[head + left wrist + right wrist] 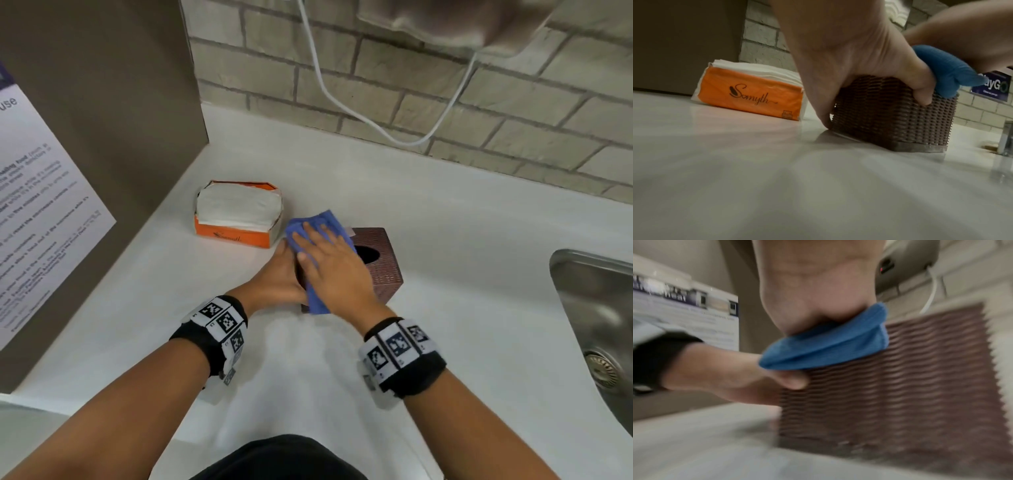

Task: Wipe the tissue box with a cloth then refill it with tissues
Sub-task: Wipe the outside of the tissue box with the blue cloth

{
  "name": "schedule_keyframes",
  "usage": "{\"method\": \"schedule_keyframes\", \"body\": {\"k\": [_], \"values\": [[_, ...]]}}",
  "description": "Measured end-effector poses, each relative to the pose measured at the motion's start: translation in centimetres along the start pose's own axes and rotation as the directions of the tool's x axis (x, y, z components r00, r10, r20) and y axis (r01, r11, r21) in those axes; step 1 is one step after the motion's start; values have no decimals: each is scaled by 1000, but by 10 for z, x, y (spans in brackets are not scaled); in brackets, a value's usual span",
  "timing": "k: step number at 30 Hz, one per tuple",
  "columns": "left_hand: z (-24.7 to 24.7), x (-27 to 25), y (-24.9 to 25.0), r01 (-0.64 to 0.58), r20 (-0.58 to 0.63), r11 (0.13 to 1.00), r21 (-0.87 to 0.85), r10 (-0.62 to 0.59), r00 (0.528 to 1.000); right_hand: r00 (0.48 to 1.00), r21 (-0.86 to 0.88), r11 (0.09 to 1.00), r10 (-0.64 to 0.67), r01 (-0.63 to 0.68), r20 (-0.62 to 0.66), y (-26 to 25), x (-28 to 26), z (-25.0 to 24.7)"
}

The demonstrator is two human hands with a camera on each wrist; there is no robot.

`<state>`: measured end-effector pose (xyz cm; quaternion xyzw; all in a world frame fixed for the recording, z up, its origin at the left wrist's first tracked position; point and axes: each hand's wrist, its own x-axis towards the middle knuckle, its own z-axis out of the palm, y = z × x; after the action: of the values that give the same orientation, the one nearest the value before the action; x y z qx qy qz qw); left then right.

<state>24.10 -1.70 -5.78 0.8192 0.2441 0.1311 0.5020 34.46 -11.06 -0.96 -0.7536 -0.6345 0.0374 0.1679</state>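
A brown woven tissue box [380, 270] [890, 113] [900, 378] with a dark oval opening on top stands on the white counter [342, 178]. My left hand [281, 277] [849, 61] grips its left side, thumb on the near face. My right hand [329, 263] [813, 293] lies flat with straight fingers on a blue cloth [318, 236] [941, 69] [826, 340], pressing it on the box's top left edge. An orange pack of white tissues [238, 214] [752, 91], its top open, lies just left of the box. The right wrist view is blurred.
A steel sink [596, 322] sits at the right. A brown panel with a printed notice [44, 212] closes off the left. Behind runs a brick wall [445, 85] with a hanging white cable [329, 92] under a wall-mounted unit.
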Motion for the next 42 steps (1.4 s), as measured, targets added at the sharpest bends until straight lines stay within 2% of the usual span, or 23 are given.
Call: {"method": "schedule_keyframes", "body": {"k": [3,5,8,9,10,12,13,14,16,18,19,23,25,28,30,31,32,34,35,37,38,40,42], "values": [[0,-3,3,86,-53,996,-23,-87,995,995,29,995,96,-96,-30,44,3,-18],[0,-4,5,96,-43,995,-11,-96,994,972,152,969,212,-196,-98,69,5,-31],[-2,-5,4,106,-6,994,6,-105,994,840,516,757,529,-401,-122,88,8,-48],[-1,-4,4,109,-7,994,10,-109,994,811,566,712,572,-415,-125,86,7,-51],[-1,-4,5,107,-11,994,12,-107,994,823,544,737,551,-402,-137,77,4,-52],[1,-3,4,105,-19,994,17,-105,994,926,320,907,339,-274,-166,50,-5,-38],[1,-3,4,106,-20,994,15,-105,994,961,182,964,225,-195,-159,38,-10,-26],[1,-2,2,96,-24,995,5,-96,995,980,134,982,148,-129,-136,26,-15,-15],[-2,-2,-1,77,3,995,-65,-77,997,995,126,992,17,-3,-103,5,-23,-2],[-2,-1,-4,94,38,988,-119,-90,995,985,60,989,-126,134,-122,-6,-28,4],[0,-2,-2,115,42,986,-120,-111,993,982,43,987,-151,157,-117,-4,-24,5],[5,0,-1,98,-45,993,-61,-101,994,998,38,997,-64,65,-26,17,22,-3],[3,-1,2,95,-35,993,-71,-98,995,999,-28,998,-53,53,-2,17,29,-2],[2,-2,-1,90,-35,991,-100,-94,995,997,-171,984,-29,42,76,4,-18,3],[2,-4,0,84,-35,991,-104,-88,995,999,-165,986,-23,28,30,1,-45,4],[2,-4,0,90,-35,990,-108,-94,995,999,-137,990,-33,27,-43,5,-42,6],[3,-3,1,91,-31,989,-112,-95,995,996,-146,989,-17,4,-89,8,-30,2],[4,-3,2,86,-24,990,-112,-90,996,997,-251,968,-1,21,79,16,6,-6],[3,-2,3,81,-21,991,-107,-84,996,993,-286,958,13,22,120,18,21,-10],[2,-1,4,72,-17,992,-101,-74,997,997,-260,965,53,-34,65,18,36,-11],[2,-1,2,72,-16,992,-103,-74,997,996,-282,957,80,-63,50,10,29,-10],[2,-2,2,76,-25,988,-131,-80,997,995,-354,935,45,-10,90,-6,-3,-3],[2,-2,1,71,-36,989,-132,-76,996,990,-290,956,-9,50,139,-12,-44,-3]]}}
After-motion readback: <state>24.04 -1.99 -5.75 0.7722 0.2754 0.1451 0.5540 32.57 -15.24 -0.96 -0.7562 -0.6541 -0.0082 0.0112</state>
